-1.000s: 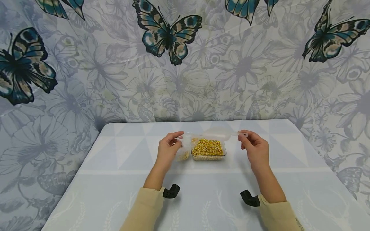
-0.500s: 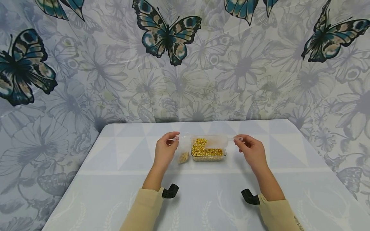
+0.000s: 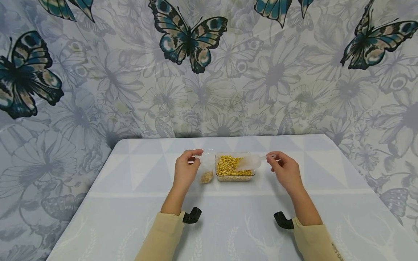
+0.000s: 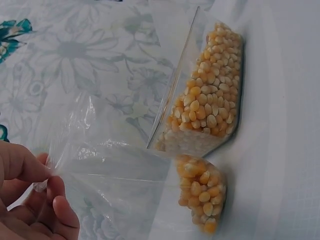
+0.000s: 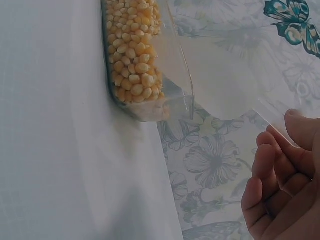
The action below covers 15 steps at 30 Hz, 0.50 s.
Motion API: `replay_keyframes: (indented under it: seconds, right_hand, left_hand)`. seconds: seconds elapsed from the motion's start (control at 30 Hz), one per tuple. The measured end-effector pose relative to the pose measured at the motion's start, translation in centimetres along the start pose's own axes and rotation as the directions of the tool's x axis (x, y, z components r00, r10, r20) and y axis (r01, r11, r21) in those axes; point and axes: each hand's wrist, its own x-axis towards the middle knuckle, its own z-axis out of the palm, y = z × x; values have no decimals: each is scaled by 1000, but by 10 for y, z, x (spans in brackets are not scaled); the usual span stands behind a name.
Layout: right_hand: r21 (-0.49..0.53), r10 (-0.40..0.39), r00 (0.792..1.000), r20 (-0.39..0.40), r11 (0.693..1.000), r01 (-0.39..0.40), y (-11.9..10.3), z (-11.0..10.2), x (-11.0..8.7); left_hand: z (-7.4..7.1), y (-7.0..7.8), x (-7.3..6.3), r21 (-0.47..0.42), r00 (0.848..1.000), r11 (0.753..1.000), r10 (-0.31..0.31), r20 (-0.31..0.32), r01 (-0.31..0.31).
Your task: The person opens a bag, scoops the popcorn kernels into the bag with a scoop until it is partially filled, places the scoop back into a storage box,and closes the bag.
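Note:
A clear rectangular container (image 4: pixel 176 79) stands on the table, filled with yellow corn kernels (image 3: pixel 227 166). My left hand (image 3: pixel 187 167) pinches the top of a clear plastic bag (image 4: pixel 117 162) just left of it. Some kernels (image 4: pixel 202 196) are bunched in the bag's bottom corner; whether that corner touches the table is hard to tell. On the other side, my right hand (image 3: pixel 286 169) holds a translucent scoop (image 3: pixel 249 161) by its thin handle, thumb on top. The scoop's wide end reaches over the right part of the container, covering some kernels.
The pale patterned table (image 3: pixel 235 224) extends in front of both forearms. Behind its far edge hangs a grey floral backdrop (image 3: pixel 209 101) with butterflies. Black wrist mounts (image 3: pixel 192 215) stick out from both sleeves.
The scoop has come down from behind the container to its kernels, then shifted slightly right. My left hand has drawn a little left and the bag's kernel-filled corner shows more plainly.

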Motion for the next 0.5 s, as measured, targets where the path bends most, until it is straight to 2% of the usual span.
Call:
replay_keyframes:
  seconds: [0.17, 0.5]
  right_hand:
    - [-36, -44, 999, 8, 998, 44, 0, 2, -2]
    - [-151, -166, 984, 68, 973, 175, 5, 6, -3]
  left_hand:
    - [0, 0, 1, 29, 1000, 999, 25, -7, -25]
    - [1, 0, 1, 35, 1000, 999, 16, 9, -16]
